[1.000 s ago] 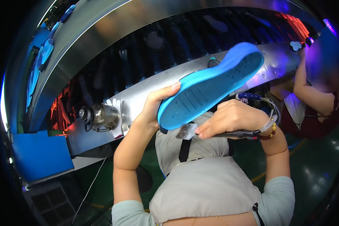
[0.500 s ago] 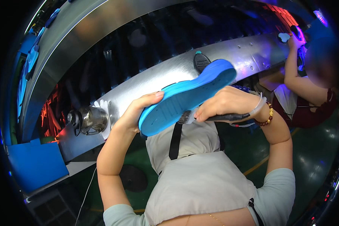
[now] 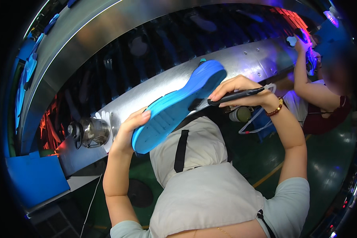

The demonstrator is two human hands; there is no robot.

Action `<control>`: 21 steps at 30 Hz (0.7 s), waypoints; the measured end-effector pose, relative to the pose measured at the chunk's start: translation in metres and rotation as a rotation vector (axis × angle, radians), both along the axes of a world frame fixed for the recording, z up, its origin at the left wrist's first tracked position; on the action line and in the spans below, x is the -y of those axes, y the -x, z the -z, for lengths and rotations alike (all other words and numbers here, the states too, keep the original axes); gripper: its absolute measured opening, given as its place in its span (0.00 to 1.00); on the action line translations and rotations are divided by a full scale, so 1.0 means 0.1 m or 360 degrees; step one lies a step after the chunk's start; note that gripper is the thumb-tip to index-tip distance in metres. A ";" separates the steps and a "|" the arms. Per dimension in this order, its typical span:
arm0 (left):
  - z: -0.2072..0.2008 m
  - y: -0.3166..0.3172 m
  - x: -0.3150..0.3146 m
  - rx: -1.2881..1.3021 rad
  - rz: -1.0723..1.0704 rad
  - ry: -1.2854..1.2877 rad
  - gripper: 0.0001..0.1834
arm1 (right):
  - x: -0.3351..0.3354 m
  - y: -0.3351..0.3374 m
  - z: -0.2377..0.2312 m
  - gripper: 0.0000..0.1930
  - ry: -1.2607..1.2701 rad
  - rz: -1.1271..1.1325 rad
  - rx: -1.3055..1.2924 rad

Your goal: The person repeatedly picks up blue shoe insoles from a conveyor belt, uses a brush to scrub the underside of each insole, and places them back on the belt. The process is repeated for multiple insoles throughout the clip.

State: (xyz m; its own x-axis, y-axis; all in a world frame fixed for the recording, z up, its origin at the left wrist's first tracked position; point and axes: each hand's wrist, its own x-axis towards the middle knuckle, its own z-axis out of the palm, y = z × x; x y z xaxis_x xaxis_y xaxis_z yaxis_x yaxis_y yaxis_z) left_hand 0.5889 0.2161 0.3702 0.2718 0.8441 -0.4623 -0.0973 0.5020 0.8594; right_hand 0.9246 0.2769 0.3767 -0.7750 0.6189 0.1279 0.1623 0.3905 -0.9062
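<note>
A blue shoe sole [image 3: 162,119] is held tilted above my lap, its hollow inner face toward me. My left hand [image 3: 131,127] is closed on its near left end, thumb over the rim. In my right hand [image 3: 242,89] is a brush [image 3: 236,96] with a black handle, gripped between thumb and fingers. Its dark bristles touch the inside of the sole near the middle. A pale tube [image 3: 261,115] hangs in a loop by my right wrist. Behind the sole's far end, only a bit of a dark sole with a teal tip [image 3: 202,61] shows.
A metal ledge [image 3: 242,61] runs along a dark conveyor [image 3: 146,43] with several shoe parts on it. At the left stand a clear glass pot [image 3: 94,132] and a blue panel [image 3: 35,174]. A co-worker's arm [image 3: 319,89] is at the right, holding a sole under purple light.
The blue sole and my left hand have shifted left and slightly down. The brush has moved from the sole's near edge to its middle, and my right hand has turned, showing more handle.
</note>
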 end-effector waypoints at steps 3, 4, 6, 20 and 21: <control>0.03 0.14 0.03 -0.0135 -0.0026 -0.0056 0.39 | 0.07 -0.05 0.02 0.12 -0.0095 0.0019 0.0193; 0.11 0.24 0.01 -0.0046 -0.0003 -0.0032 0.36 | 0.09 -0.04 -0.05 0.13 -0.0016 0.0075 0.0211; 0.23 0.21 0.02 0.0313 -0.0142 0.0041 0.33 | 0.16 0.05 -0.12 0.15 0.0097 0.0123 0.0116; 0.40 -0.49 0.03 0.1265 -0.0360 0.0355 0.34 | 0.41 0.73 0.36 0.07 -0.0413 0.0622 -0.0389; 0.43 -0.51 0.01 0.1236 -0.0443 0.0393 0.35 | 0.40 0.74 0.37 0.07 -0.0493 0.0646 -0.0377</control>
